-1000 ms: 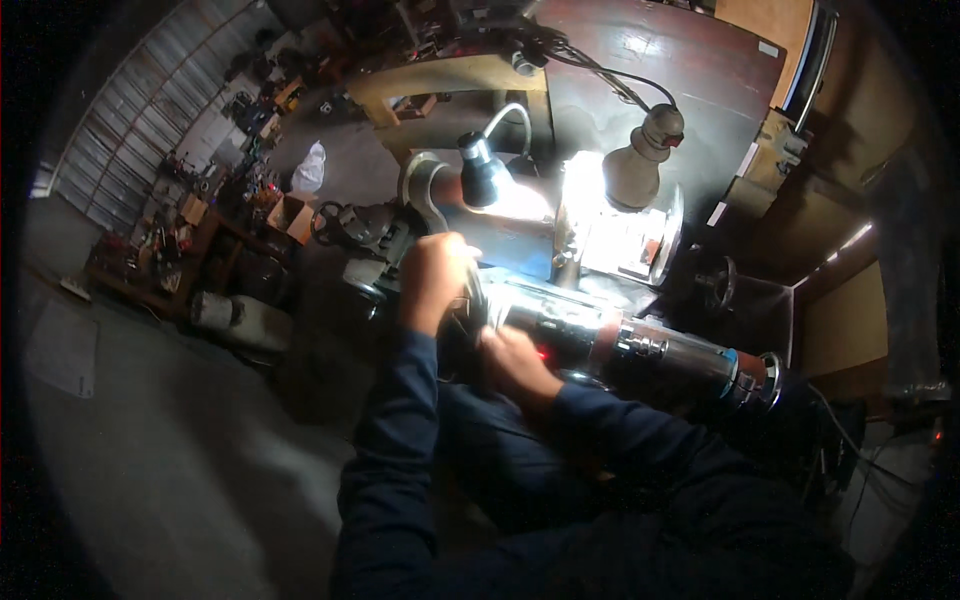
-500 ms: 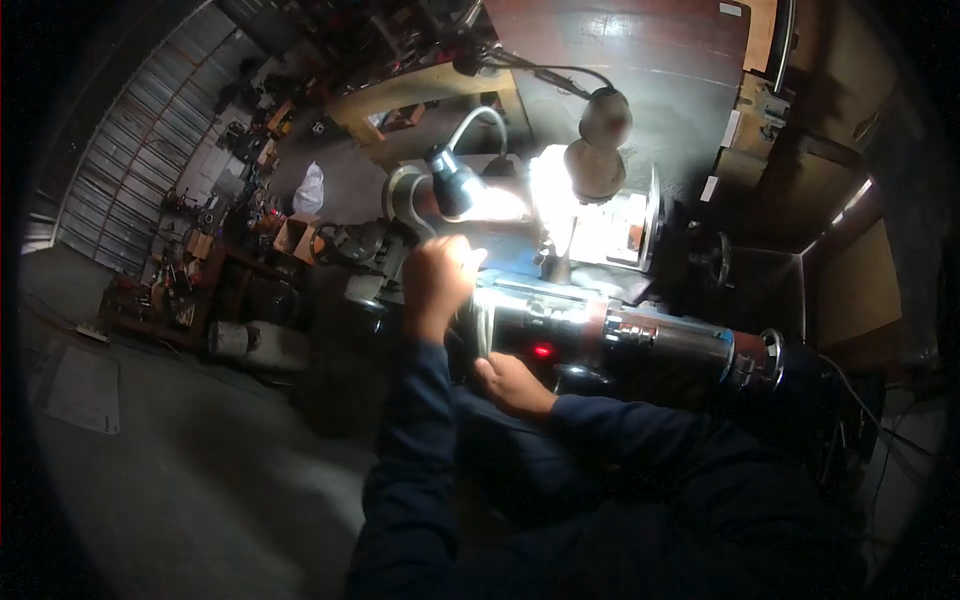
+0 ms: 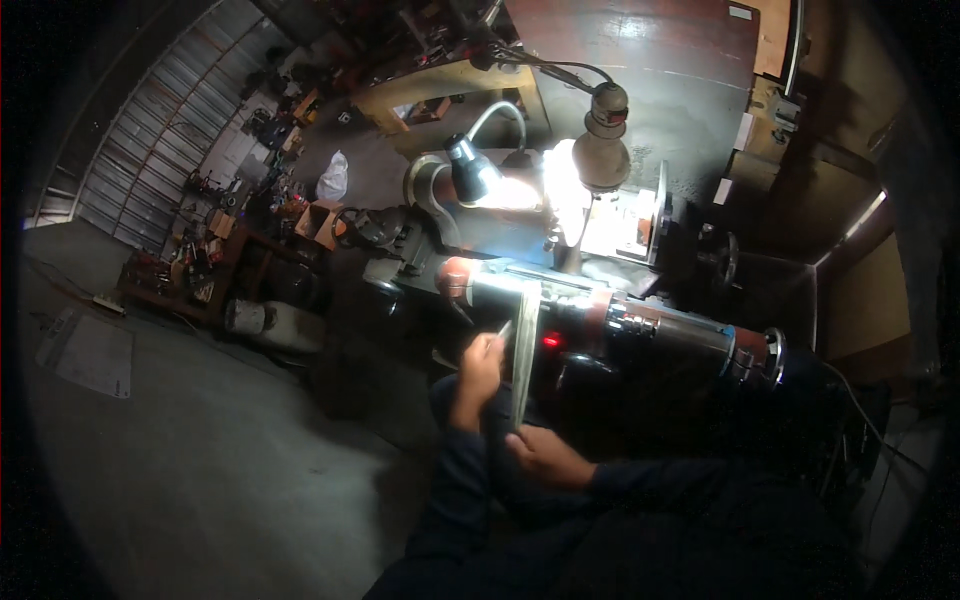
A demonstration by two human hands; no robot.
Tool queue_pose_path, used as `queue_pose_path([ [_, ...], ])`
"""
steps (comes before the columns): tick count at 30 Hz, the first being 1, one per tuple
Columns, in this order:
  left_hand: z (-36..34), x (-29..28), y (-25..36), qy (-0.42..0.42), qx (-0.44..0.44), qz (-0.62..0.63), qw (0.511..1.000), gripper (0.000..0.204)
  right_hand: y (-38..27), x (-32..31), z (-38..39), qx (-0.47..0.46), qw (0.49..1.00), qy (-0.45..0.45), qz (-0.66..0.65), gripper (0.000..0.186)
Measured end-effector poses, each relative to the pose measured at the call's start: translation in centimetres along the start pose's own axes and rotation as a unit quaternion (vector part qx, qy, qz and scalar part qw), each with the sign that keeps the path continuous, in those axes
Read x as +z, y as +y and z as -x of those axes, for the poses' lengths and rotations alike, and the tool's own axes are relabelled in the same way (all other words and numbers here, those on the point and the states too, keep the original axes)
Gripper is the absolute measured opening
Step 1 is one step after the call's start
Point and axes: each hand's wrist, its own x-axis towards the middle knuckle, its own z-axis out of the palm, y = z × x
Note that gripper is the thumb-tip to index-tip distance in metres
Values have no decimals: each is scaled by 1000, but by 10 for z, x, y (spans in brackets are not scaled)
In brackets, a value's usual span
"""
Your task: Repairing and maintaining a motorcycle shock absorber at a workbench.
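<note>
With right hand [image 3: 553, 460], gripping the lower end of a long pale strip [image 3: 523, 360]; with left hand [image 3: 478, 373] beside it, pinching a slim piece [image 3: 504, 331] too blurred to identify. Stretching up toward a shiny cylinder [image 3: 498, 285]; not yet let go, impossible to judge further progress.

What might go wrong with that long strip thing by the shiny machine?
The long pale strip might slip, since the right hand seems to hold it only near its lower end. Its upper end overlaps the shiny machine in this view, so it might scrape or catch, though I can't tell whether they touch. The left hand is close beside the strip, so its fingers might get bumped if the strip swings.
</note>
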Motion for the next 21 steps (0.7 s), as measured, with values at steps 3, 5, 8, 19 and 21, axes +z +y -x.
queue_pose_path([
  [3, -18, 21, 23, -81, 32, 20, 996, 22, -42, -60, -3, 218, 936, -259, 95, 29],
  [5, -15, 25, 21, -149, -5, -38, 988, 24, -37, -80, 3, 175, 938, -252, 163, 26],
  [8, 18, 7, 17, -412, 61, -97, 904, 21, -57, -103, 15, 135, 987, -42, 79, 56],
  [19, 83, -12, 163, -648, 58, -154, 744, 14, -23, -87, -21, -99, 960, -129, 228, 45],
  [21, 64, -28, 159, -615, 174, -233, 733, 15, -21, -112, -19, -113, 955, -144, 233, 31],
])
